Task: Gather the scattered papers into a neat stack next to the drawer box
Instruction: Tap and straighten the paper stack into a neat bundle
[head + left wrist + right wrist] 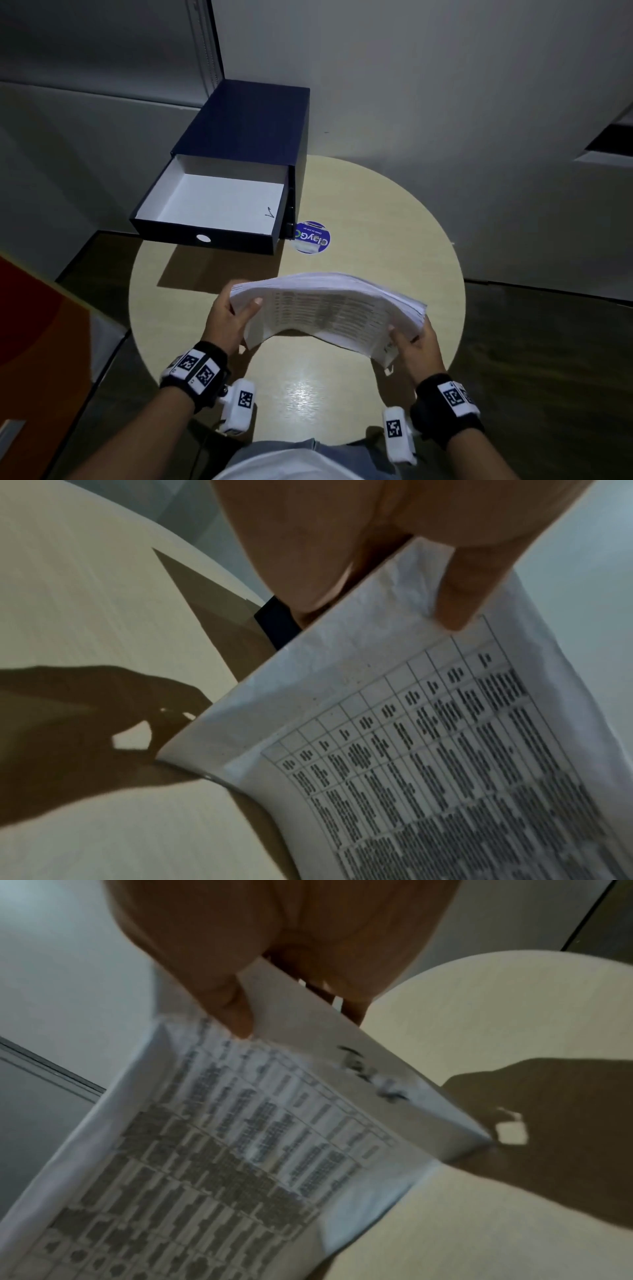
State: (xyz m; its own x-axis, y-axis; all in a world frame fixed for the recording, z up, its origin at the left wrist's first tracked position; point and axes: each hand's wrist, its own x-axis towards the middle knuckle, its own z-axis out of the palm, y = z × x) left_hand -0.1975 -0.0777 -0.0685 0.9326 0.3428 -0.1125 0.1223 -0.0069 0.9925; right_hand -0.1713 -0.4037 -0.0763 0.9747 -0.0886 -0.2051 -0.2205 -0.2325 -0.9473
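A thick stack of printed papers (pixel 329 305) is held above the round table, bowed upward in the middle. My left hand (pixel 233 315) grips its left end, thumb on the printed face. My right hand (pixel 414 339) grips the right end. In the left wrist view the thumb (pixel 459 599) presses the sheet with the table grid (pixel 428 750). The right wrist view shows the stack of papers (pixel 240 1137) pinched by my thumb (pixel 232 1012). The dark blue drawer box (pixel 246 137) stands at the table's far left, its white drawer (pixel 212 205) pulled out and empty.
A round blue sticker (pixel 311 237) lies on the beige table (pixel 376 222) just right of the drawer box. An orange and white object (pixel 41 325) sits off the table to the left. Walls stand behind.
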